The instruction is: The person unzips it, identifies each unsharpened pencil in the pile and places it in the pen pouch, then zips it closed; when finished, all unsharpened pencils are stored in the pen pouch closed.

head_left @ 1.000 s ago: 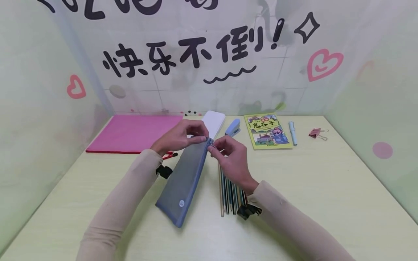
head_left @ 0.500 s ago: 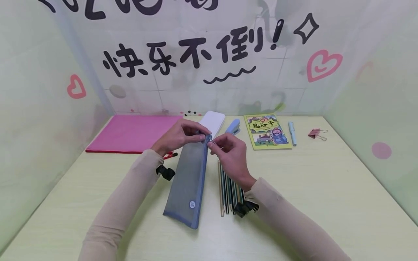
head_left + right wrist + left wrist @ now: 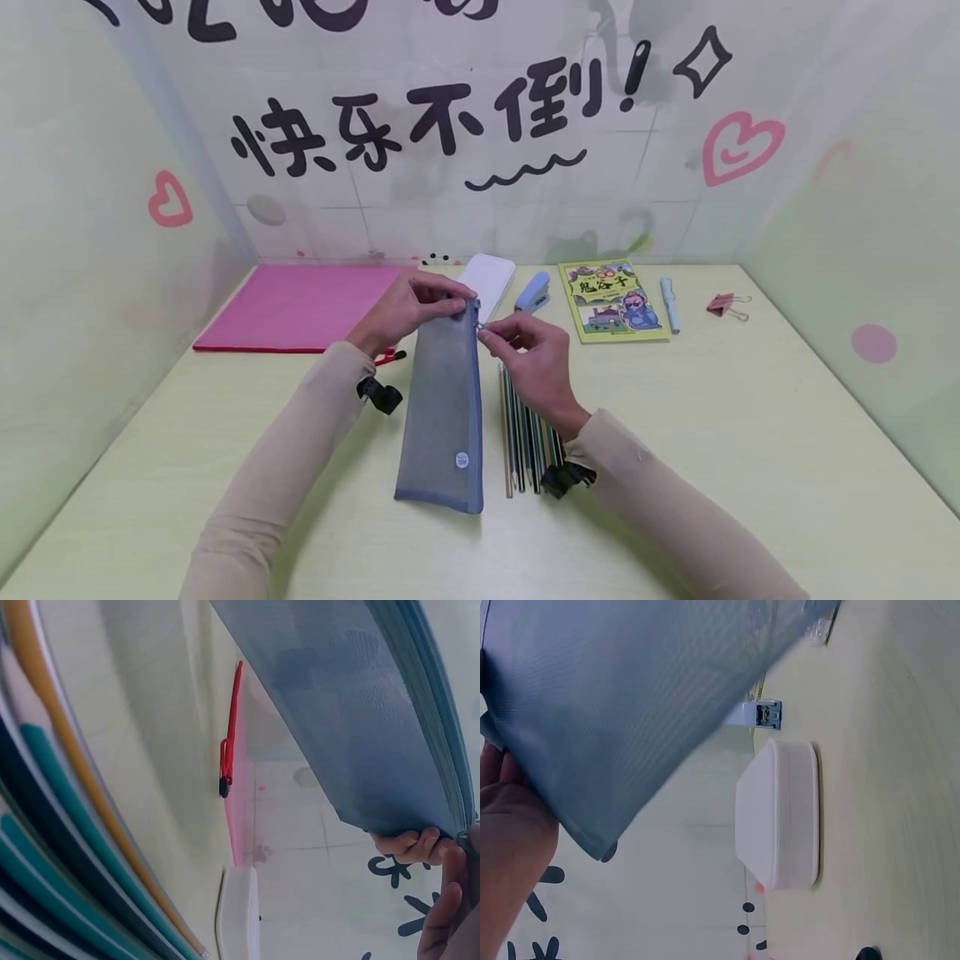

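A long blue-grey mesh pencil case [image 3: 442, 408] hangs upright over the table in the head view, its zipper along the right edge. My left hand [image 3: 420, 310] pinches its top corner. At the zipper's upper end my right hand [image 3: 531, 354] pinches the small metal pull between thumb and forefinger. In the right wrist view, fingers [image 3: 412, 844] of the left hand show behind the case's top edge. Several pencils [image 3: 517, 450] lie side by side on the table beneath the right hand, partly hidden by it.
Along the back are a pink folder [image 3: 300, 308] with a red-edged front, a white box [image 3: 487, 279], a blue stapler [image 3: 533, 292], a yellow comic book [image 3: 615, 302], a light blue pen [image 3: 670, 305] and a pink binder clip [image 3: 726, 306]. A red item with a black tip [image 3: 392, 357] lies by the left wrist.
The pencil case's lower end has swung right, so it now hangs nearly straight. Its top corner has risen slightly with the left hand. The right hand still pinches the zipper pull, now slightly below that corner.
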Action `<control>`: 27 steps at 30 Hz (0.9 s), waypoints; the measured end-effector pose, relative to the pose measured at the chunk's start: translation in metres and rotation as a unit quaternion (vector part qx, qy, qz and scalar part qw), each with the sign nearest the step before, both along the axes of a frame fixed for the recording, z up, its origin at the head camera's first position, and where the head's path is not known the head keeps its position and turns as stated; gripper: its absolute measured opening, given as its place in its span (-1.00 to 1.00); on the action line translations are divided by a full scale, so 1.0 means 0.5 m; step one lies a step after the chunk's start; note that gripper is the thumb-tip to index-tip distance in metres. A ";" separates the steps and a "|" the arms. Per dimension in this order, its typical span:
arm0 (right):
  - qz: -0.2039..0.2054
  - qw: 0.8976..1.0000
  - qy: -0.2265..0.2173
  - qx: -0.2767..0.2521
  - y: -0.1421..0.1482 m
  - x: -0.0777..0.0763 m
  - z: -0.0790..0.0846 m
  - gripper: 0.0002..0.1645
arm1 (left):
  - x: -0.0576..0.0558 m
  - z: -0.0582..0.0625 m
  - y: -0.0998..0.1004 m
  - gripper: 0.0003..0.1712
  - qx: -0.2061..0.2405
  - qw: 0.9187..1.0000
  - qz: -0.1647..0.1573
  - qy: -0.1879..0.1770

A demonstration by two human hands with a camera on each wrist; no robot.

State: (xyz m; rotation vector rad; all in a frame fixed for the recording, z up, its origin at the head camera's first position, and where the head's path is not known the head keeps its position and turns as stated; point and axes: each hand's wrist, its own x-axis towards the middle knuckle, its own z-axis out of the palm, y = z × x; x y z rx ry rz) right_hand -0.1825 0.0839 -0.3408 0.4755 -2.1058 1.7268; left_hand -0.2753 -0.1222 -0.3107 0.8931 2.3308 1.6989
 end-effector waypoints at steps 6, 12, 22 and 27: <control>0.006 1.000 0.005 0.020 0.000 0.007 -0.001 -0.89 | -0.009 0.003 -0.012 -0.75 -0.005 1.000 0.027 -0.009; 0.015 0.999 0.025 0.037 0.004 0.017 -0.007 -0.88 | -0.010 0.004 -0.019 -0.74 0.004 0.999 0.043 -0.018; 0.059 0.989 0.101 0.089 0.027 0.038 -0.023 -0.87 | -0.019 0.003 -0.033 -0.74 0.028 0.999 0.041 -0.003; 0.092 0.978 0.138 0.124 0.034 0.053 -0.029 -0.85 | -0.024 -0.001 -0.038 -0.75 0.044 0.998 0.044 0.001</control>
